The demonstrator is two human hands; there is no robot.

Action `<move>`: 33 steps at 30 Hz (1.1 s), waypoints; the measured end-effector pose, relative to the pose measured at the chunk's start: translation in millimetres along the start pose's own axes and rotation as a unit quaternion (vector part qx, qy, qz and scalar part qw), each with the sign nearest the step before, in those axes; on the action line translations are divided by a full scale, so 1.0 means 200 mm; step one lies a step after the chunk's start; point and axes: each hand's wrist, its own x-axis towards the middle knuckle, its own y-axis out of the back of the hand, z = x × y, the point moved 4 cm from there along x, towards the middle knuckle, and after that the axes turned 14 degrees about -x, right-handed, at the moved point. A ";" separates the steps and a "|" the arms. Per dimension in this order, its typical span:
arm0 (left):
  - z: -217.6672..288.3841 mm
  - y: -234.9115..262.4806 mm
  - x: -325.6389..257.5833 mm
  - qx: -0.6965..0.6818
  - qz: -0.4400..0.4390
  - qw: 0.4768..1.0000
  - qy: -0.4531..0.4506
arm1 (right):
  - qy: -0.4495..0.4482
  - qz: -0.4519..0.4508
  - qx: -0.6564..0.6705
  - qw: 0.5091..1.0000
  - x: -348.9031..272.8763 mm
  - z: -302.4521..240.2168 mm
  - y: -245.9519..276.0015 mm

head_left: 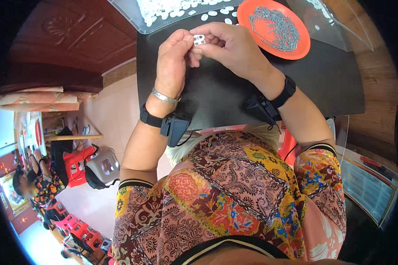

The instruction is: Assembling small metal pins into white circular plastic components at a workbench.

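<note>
Between the fingertips of both hands, above the dark tabletop, is a small white plastic piece with several dark round holes. My left hand pinches its left side with thumb and fingers. From the right, my right hand grips the same piece between thumb and forefinger; its other fingers curl behind. Past my hands lie several loose white oval pieces. An orange-red plate holding a pile of small grey metal screws sits just beyond my right hand.
A clear plastic bin full of white pieces stands at the far left of the black table. Clear plastic sheeting lies at the far right. Black boxes are strapped to both wrists. Red stools and another person are off to the left.
</note>
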 end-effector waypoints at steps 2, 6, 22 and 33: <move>-0.01 0.00 0.00 -0.023 -0.007 1.000 0.003 | 0.024 0.022 -0.019 0.999 0.00 -0.01 0.01; 0.00 -0.02 -0.01 -0.028 -0.017 0.999 0.002 | 0.068 0.041 -0.054 0.995 -0.01 -0.03 0.02; 0.00 -0.02 -0.04 0.002 -0.011 1.000 -0.018 | 0.099 0.043 -0.085 0.990 -0.01 -0.05 0.03; -0.04 -0.02 -0.01 -0.019 -0.019 0.999 -0.021 | 0.139 0.098 -0.169 0.971 0.00 -0.08 0.04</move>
